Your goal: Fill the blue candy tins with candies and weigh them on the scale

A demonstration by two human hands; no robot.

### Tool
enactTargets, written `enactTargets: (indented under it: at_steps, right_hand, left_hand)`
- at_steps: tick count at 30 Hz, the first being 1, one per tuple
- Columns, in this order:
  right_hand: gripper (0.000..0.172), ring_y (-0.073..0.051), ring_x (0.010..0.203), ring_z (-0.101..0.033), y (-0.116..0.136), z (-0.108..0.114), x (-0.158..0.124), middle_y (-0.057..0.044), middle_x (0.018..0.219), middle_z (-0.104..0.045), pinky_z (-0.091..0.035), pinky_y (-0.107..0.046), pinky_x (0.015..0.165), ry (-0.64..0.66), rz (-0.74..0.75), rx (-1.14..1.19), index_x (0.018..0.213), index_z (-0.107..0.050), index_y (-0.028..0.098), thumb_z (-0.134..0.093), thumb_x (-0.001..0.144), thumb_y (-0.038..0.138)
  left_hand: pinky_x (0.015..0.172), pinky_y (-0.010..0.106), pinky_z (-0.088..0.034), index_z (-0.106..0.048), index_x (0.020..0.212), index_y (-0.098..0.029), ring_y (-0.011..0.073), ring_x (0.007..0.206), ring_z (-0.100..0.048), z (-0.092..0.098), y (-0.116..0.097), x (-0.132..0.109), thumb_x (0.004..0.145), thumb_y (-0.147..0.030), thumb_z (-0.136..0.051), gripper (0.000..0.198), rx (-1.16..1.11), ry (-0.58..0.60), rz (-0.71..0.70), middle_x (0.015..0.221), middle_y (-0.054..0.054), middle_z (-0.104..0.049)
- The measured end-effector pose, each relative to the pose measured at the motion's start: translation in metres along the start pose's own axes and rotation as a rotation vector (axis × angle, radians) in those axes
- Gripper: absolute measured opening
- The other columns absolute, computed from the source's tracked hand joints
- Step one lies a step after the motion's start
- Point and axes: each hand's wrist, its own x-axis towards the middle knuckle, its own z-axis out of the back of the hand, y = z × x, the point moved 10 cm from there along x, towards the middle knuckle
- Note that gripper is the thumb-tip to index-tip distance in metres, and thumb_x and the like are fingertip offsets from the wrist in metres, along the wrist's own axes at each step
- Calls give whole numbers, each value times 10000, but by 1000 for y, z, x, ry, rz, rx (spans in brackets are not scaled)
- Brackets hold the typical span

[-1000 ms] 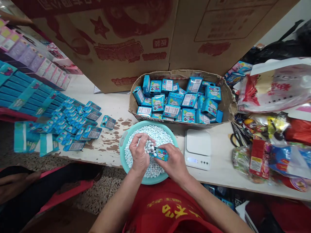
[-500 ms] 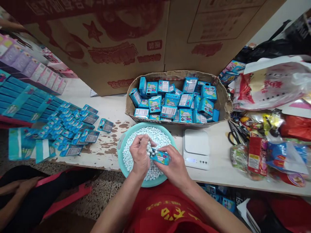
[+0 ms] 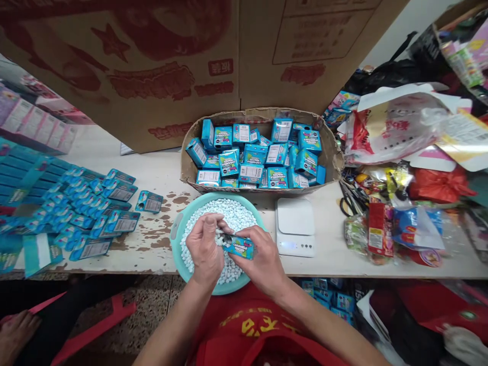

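Note:
A teal basin (image 3: 182, 218) full of small white candies (image 3: 236, 213) sits at the table's near edge. Over it my right hand (image 3: 263, 262) grips a small blue candy box (image 3: 239, 247) lying on its side. My left hand (image 3: 204, 246) is closed at the box's open left end, fingers pinched against it; whatever it holds is hidden. A low cardboard tray (image 3: 331, 152) behind the basin holds several of the same blue boxes (image 3: 251, 152).
A white digital scale (image 3: 295, 226) stands right of the basin. Flat blue box blanks (image 3: 99, 203) are spread on the table at left. Bags and wrapped sweets (image 3: 396, 218) crowd the right side, with scissors (image 3: 348, 195) nearby. Large cardboard cartons (image 3: 229, 56) wall the back.
The view has shifted so everything sits further left. My left hand has closed tighter at the box's open end, and the loose candies seen in it earlier no longer show.

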Motion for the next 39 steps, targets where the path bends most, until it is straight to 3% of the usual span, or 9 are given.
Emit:
enactTargets:
  at_steps: [9,14,17,21,24,27,31,35,39]
  right_hand:
    - [263,-198,876,-598,-17,-8,0,-7,873,-637,-426,-321,769,-27,-41,15,910,-581,228,-705,690,153]
    - [262,-188,897,-600,-26,4,-1,-19,923,-632,-471,-311,790,-27,-77,257,932,-604,219,-732,703,224]
    - [300,-184,866,-610,-37,15,-5,-25,915,-629,-495,-296,767,-34,-146,384,926,-622,209,-769,682,303]
    - [325,-186,825,-622,-61,46,-15,-29,916,-633,-515,-286,726,-77,-217,421,915,-632,207,-786,662,340]
    - [355,-180,773,-621,-100,83,-23,-26,891,-637,-518,-284,689,-212,-296,383,940,-619,203,-778,666,362]
    - [387,-198,796,-618,-147,119,-28,-41,889,-639,-517,-320,722,-397,-338,237,942,-613,187,-754,665,417]
    - [416,-214,819,-609,-192,139,-19,-64,879,-627,-515,-356,746,-492,-287,44,908,-612,171,-686,693,519]
    - [484,-242,906,-598,-216,142,-15,-98,953,-617,-504,-420,821,-520,-280,3,975,-589,157,-636,729,571]
    - [536,-303,1226,-419,-173,153,-26,-170,1265,-480,-385,-531,999,-593,-123,-237,1198,-499,153,-633,799,485]
  left_hand:
    - [380,177,-288,-558,624,-148,50,401,-385,-3,11,3,769,-517,-621,401,-82,-19,67,518,-33,-445]
    - [378,164,-241,-533,631,-156,37,393,-320,2,7,12,775,-524,-611,403,-118,-27,107,503,-46,-402]
    - [450,207,-366,-578,674,-176,98,491,-462,18,26,23,793,-550,-552,393,177,39,101,567,-5,-494]
    - [880,424,-447,-687,872,-224,273,1013,-568,17,48,33,733,-453,-637,272,891,319,-103,987,90,-640]
    - [981,412,-389,-651,1013,-246,248,1078,-548,-10,34,49,839,-386,-524,256,1002,361,-360,1093,79,-620]
    - [999,354,-375,-595,1110,-229,230,1128,-519,-73,25,83,873,-334,-479,284,1072,445,-533,1156,83,-593]
    - [1011,386,-348,-499,1251,-192,289,1264,-389,-152,82,141,795,-254,-587,468,1553,715,-342,1331,119,-490]
    - [950,507,-358,-536,1166,-160,391,1216,-393,-177,113,159,692,-268,-702,513,1717,765,-259,1194,177,-557]
    - [873,439,-417,-544,1118,-170,338,1082,-513,-171,105,145,766,-300,-638,387,1731,795,-283,1119,158,-569]
